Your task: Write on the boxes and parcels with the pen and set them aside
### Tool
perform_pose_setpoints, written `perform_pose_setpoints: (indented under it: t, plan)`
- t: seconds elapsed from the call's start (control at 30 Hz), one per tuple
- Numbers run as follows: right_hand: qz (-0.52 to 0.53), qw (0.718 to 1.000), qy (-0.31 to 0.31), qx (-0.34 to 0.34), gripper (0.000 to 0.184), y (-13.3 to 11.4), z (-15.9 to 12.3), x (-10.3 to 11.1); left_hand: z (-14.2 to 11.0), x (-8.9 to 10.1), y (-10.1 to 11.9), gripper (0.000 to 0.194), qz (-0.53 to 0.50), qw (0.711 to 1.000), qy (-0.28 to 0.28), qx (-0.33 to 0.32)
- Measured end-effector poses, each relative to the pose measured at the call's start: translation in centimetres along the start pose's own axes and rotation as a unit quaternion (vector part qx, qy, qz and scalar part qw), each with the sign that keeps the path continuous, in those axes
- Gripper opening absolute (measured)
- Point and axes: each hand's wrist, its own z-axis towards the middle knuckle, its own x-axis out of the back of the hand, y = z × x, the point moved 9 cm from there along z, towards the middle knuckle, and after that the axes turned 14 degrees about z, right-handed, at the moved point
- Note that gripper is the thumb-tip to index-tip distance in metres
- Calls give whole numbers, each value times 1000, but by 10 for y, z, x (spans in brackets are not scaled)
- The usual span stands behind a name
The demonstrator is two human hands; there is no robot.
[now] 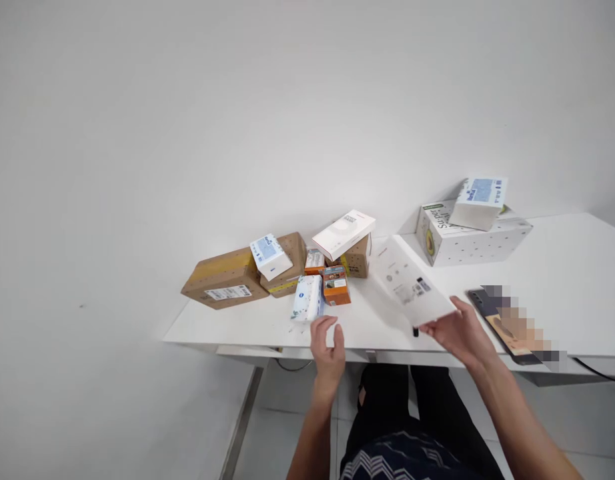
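Observation:
My right hand grips the lower right corner of a flat white box, holding it tilted above the table with a printed side towards me. Over the table's front edge, my left hand is empty, its thumb and fingers apart and curved. Just beyond it lies a white tissue pack with a leaf print. Beside that pack stands a small orange box, with another orange box behind it. A second flat white box rests aslant on top of a brown carton.
Brown cartons stand at the left, with a blue-and-white pack on them. At the right, a similar pack sits on a white avocado-print box. A dark tablet or phone, partly blurred, lies near the front edge of the white table.

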Motion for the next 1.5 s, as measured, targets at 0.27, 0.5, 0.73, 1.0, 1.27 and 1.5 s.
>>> perform_pose_setpoints:
  t: [0.27,0.5,0.73,1.0,1.27,1.5]
  plan:
    - [265,942,-41,-202,54,91,-71,-5,-29,-73,-17,54,-333,855,-205,341]
    - [206,939,-36,-275,48,146,-83,-2,-48,-94,-4,83,-329,816,-291,376]
    - [67,982,80,-158,28,144,-72,44,-56,-103,-13,84,-307,837,-280,355]
    - [89,989,81,-85,26,142,-66,45,-61,-107,-19,90,-320,823,-272,382]
    - [223,960,81,-146,30,152,-71,36,-51,-100,-13,79,-342,825,-271,359]
    - [330,904,81,-257,22,171,-80,33,-45,-103,-25,73,-308,837,-281,354]
